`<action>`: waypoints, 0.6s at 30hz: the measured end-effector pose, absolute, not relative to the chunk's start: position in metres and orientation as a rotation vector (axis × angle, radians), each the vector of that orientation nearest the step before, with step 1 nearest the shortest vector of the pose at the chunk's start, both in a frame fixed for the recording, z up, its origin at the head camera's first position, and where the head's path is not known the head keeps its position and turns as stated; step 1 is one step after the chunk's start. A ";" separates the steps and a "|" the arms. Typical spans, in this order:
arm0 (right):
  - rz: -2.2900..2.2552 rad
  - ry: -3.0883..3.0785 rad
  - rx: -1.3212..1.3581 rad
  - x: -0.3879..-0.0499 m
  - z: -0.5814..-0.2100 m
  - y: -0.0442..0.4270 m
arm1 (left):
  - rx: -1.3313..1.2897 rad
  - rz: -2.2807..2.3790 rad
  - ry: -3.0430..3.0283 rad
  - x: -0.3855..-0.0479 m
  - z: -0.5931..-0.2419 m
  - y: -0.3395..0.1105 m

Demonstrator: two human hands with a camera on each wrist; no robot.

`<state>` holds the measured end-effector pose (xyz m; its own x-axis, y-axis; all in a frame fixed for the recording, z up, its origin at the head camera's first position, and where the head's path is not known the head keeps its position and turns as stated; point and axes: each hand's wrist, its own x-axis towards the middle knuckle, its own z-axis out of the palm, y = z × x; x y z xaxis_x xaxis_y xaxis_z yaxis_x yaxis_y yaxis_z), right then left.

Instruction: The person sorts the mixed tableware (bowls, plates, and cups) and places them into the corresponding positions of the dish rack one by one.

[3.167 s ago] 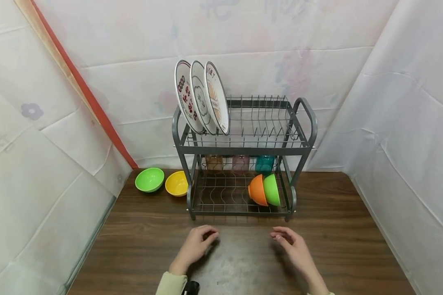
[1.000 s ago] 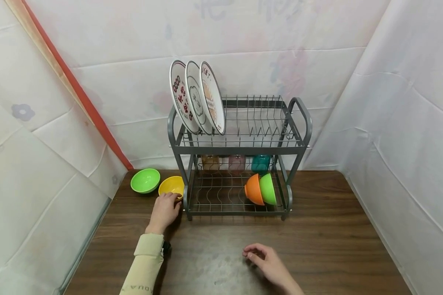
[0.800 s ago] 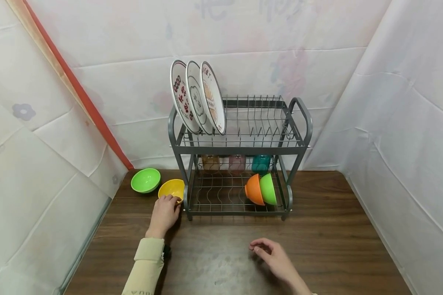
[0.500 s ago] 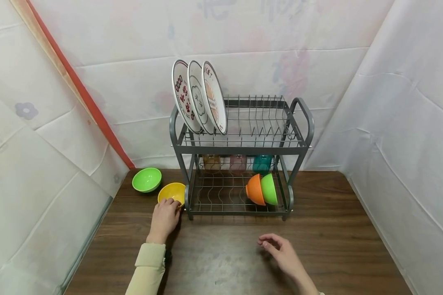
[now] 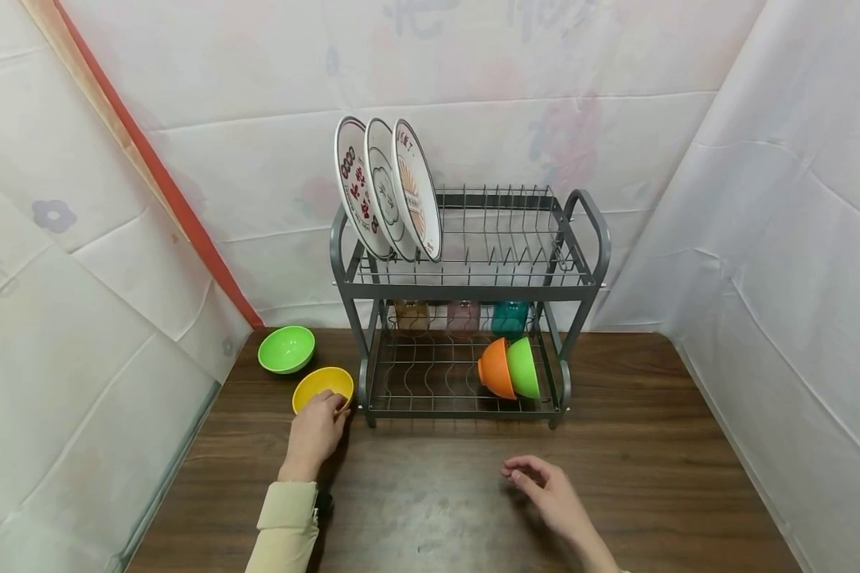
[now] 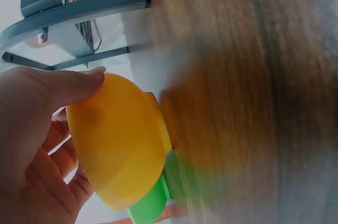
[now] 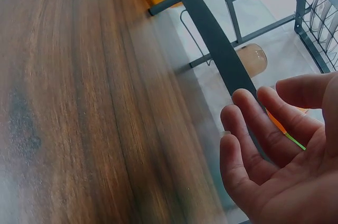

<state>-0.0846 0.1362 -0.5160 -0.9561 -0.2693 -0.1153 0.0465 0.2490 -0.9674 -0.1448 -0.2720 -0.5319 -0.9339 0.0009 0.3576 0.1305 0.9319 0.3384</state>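
In the head view my left hand [image 5: 314, 436] holds a yellow bowl [image 5: 321, 383] by its near rim, left of the dish rack. The left wrist view shows the thumb against the outer wall of the yellow bowl [image 6: 119, 139] and the other fingers on its inner side. Its foot is at or just above the table; I cannot tell which. A green bowl [image 5: 287, 350] sits farther back on the left. My right hand [image 5: 553, 495] hovers over the table in front of the rack, fingers loosely curled, holding nothing.
A two-tier grey dish rack [image 5: 466, 293] stands mid-table. Three plates [image 5: 417, 191] lean upright at its upper left. Below, an orange bowl [image 5: 496, 369] and another green bowl [image 5: 523, 368] stand on edge at the right, with three tinted cups [image 5: 463, 317] behind. Cloth walls enclose the table.
My left hand has reached the yellow bowl, gripped it and drawn it toward me and slightly left, away from the rack's leg. The right hand moved left, then back right.
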 end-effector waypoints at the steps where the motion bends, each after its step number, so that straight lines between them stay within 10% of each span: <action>1: -1.765 2.264 -0.206 -0.085 -0.516 0.136 | -0.082 -0.531 -2.732 -0.143 -0.532 -0.272; 18: -1.695 2.154 -0.350 -0.075 -0.527 0.116 | 0.083 -0.764 -2.739 -0.101 -0.512 -0.270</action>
<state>-0.0749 0.1163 -0.5274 -0.8982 -0.4174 -0.1379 0.0358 0.2432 -0.9693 -0.1005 -0.2703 -0.5123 -0.9546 -0.1339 0.2663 0.0234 0.8570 0.5147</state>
